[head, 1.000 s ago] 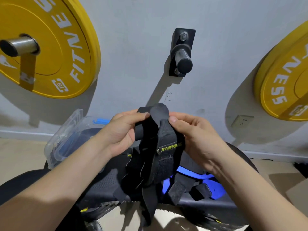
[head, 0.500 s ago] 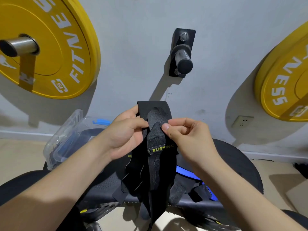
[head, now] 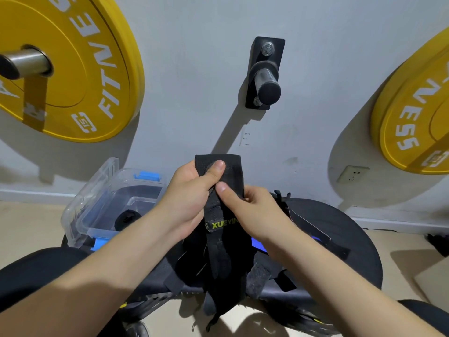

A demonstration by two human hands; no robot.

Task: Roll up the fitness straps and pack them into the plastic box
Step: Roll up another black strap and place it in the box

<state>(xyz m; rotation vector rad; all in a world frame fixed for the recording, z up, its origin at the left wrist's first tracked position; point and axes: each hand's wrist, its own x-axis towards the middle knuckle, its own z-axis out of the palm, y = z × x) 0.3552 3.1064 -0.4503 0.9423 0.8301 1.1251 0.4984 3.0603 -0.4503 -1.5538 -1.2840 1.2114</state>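
Pinching black strap [head: 220, 249] top with my left grip [head: 192, 203] and right grip [head: 252, 210] | roll tight, edges aligned | plastic box [head: 80, 215] open at 9 o'clock

Black woven fitness strap [head: 220, 251], yellow-green lettering, held upright; top end flat, tail hanging loose below. Clear plastic box [head: 83, 224] with blue latches sits to its left, lid open. One rolled black strap [head: 126, 218] lies inside.

A gym room — yellow weight plates [head: 65, 66] on wall pegs, a bare peg [head: 266, 79] between them.
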